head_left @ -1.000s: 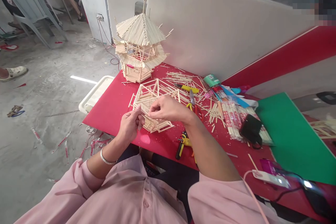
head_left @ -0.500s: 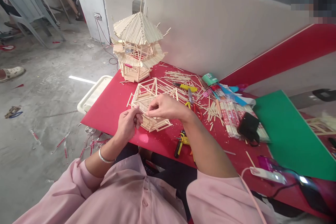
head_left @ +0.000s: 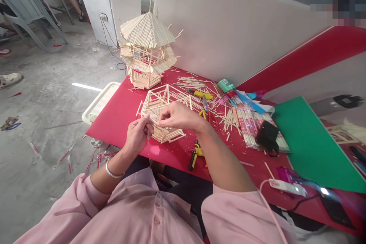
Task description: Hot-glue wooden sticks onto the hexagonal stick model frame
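My left hand (head_left: 138,134) is closed, thumb and forefinger pinched at the near side of a small open frame of wooden sticks (head_left: 167,88). Opposite it, my right hand (head_left: 178,116) pinches with its fingertips close to the left ones. A thin pale stick (head_left: 153,122) seems to span the two pinches; fingers cover most of it. Both hands are in front of the stick frame, partly hiding it; whether they touch it I cannot tell. Behind stands a taller stick pagoda (head_left: 148,32) with a sloped roof.
Loose sticks (head_left: 191,83), a yellow cutter (head_left: 202,94) and yellow-black pliers (head_left: 195,156) lie on the red table (head_left: 111,122). Farther right are bagged chopsticks (head_left: 247,126), a black pouch (head_left: 267,136), a green board (head_left: 305,145) and a glue gun (head_left: 286,187).
The whole view has shifted slightly, so everything appears a little farther left. Both hands keep nearly the same pinched pose by the stick frame.
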{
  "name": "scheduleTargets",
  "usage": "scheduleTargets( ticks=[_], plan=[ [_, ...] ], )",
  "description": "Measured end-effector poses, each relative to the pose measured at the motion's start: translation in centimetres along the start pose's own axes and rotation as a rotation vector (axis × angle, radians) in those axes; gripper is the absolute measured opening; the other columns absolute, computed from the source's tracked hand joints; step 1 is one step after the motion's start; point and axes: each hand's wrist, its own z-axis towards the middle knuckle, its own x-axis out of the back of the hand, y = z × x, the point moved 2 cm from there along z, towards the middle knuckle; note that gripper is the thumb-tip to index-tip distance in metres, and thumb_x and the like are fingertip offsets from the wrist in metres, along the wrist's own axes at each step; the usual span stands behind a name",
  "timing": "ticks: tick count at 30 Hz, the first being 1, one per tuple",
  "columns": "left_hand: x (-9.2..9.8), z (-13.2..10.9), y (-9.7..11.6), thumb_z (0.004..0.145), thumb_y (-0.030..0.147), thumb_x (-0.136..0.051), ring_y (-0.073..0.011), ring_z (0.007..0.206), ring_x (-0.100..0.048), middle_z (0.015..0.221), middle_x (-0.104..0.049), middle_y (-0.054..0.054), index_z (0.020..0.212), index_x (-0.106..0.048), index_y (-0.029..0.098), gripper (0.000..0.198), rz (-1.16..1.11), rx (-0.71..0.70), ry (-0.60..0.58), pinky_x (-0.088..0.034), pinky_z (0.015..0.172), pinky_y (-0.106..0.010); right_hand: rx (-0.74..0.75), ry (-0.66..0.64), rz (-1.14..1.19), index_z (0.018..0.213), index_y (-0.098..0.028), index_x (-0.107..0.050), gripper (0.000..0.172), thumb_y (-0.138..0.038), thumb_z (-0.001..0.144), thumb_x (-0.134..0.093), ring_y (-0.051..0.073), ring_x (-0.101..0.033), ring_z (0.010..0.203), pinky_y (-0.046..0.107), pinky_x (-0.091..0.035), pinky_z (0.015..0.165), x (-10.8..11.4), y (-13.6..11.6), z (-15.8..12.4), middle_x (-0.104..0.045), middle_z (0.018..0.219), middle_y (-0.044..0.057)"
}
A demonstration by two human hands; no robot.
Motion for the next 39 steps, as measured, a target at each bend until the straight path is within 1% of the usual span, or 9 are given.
scheduleTargets(
  ticks=[6,11,17,21,25,31,36,39],
  plan=[
    [0.04,0.01,-0.11,0.072,0.050,-0.074,-0.0058,0.034,-0.039,0.044,-0.055,0.000,0.057,-0.060,0.015,0.041,-0.015,-0.005,-0.028,-0.028,0.037,-0.021,-0.015,0.010,0.002,0.058,-0.016,-0.065,0.018,-0.030,0.068,-0.062,0.008,-0.043,0.056,0.025,-0.025,0.053,0.01,-0.09,0.05,-0.052,0.054,-0.003],
    [0.12,0.04,-0.20,0.075,0.051,-0.072,-0.0056,0.035,-0.040,0.045,-0.055,0.000,0.054,-0.057,0.016,0.043,0.004,-0.018,-0.042,-0.028,0.038,-0.021,-0.009,0.001,0.008,0.058,-0.016,-0.064,0.019,-0.032,0.069,-0.062,0.008,-0.042,0.058,0.026,-0.024,0.053,-0.04,0.00,0.08,-0.050,0.056,-0.003],
    [0.19,0.16,-0.37,0.074,0.051,-0.073,-0.0057,0.035,-0.040,0.045,-0.055,0.000,0.055,-0.057,0.016,0.043,-0.002,-0.024,-0.038,-0.028,0.037,-0.021,-0.015,0.011,-0.008,0.058,-0.016,-0.064,0.019,-0.031,0.070,-0.062,0.008,-0.040,0.056,0.026,-0.023,0.053,-0.12,0.02,0.07,-0.049,0.054,-0.003],
    [0.15,0.16,-0.32,0.073,0.051,-0.074,-0.0058,0.035,-0.040,0.045,-0.055,0.001,0.058,-0.060,0.015,0.042,-0.013,-0.026,-0.041,-0.028,0.037,-0.021,-0.010,0.007,-0.015,0.059,-0.016,-0.065,0.017,-0.029,0.070,-0.061,0.007,-0.041,0.056,0.026,-0.023,0.054,-0.17,-0.06,0.12,-0.050,0.054,-0.003],
    [0.12,0.12,-0.20,0.071,0.052,-0.076,-0.0058,0.035,-0.040,0.044,-0.055,0.000,0.056,-0.060,0.015,0.043,-0.018,-0.025,-0.045,-0.029,0.037,-0.020,-0.023,0.010,-0.027,0.062,-0.016,-0.068,0.017,-0.029,0.069,-0.061,0.008,-0.042,0.056,0.025,-0.022,0.053,-0.17,-0.10,0.13,-0.052,0.055,-0.003],
    [0.15,0.13,-0.25,0.069,0.052,-0.077,-0.0062,0.036,-0.041,0.044,-0.055,0.000,0.056,-0.061,0.015,0.043,-0.023,-0.023,-0.041,-0.029,0.036,-0.020,-0.010,0.018,-0.049,0.060,-0.016,-0.067,0.017,-0.028,0.069,-0.061,0.008,-0.041,0.056,0.026,-0.022,0.053,-0.16,-0.14,0.10,-0.052,0.054,-0.003],
    [0.21,0.22,-0.34,0.067,0.053,-0.078,-0.0063,0.035,-0.042,0.044,-0.055,0.000,0.058,-0.062,0.014,0.043,-0.030,-0.019,-0.038,-0.029,0.036,-0.020,-0.004,0.027,-0.025,0.060,-0.016,-0.066,0.015,-0.026,0.069,-0.061,0.008,-0.044,0.057,0.025,-0.024,0.054,-0.25,-0.01,0.12,-0.052,0.054,-0.003],
    [0.21,0.23,-0.34,0.067,0.054,-0.078,-0.0064,0.035,-0.042,0.044,-0.055,0.000,0.055,-0.060,0.015,0.045,-0.019,-0.023,-0.038,-0.029,0.035,-0.020,-0.008,0.029,-0.023,0.058,-0.016,-0.065,0.015,-0.025,0.068,-0.060,0.007,-0.043,0.056,0.025,-0.025,0.053,-0.30,0.08,0.14,-0.050,0.053,-0.004]
  ],
)
